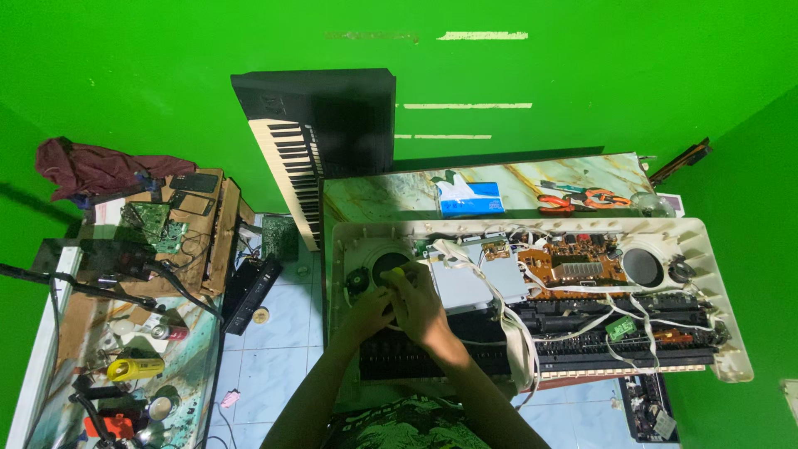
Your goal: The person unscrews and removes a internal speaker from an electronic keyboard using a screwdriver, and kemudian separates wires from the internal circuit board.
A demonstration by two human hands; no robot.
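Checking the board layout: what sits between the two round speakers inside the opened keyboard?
In the head view, a grey metal box and a brown circuit board, crossed by white ribbon cables.

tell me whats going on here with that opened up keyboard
A person works on an opened electronic keyboard lying on a marble-patterned table, its circuit boards and white ribbon cables exposed. Both hands meet at the left speaker: the right hand holds a yellow-handled tool there, and the left hand steadies beside it.

Opened cream keyboard casing (pixel 706 249), upside down on table, boards and ribbon cables exposed
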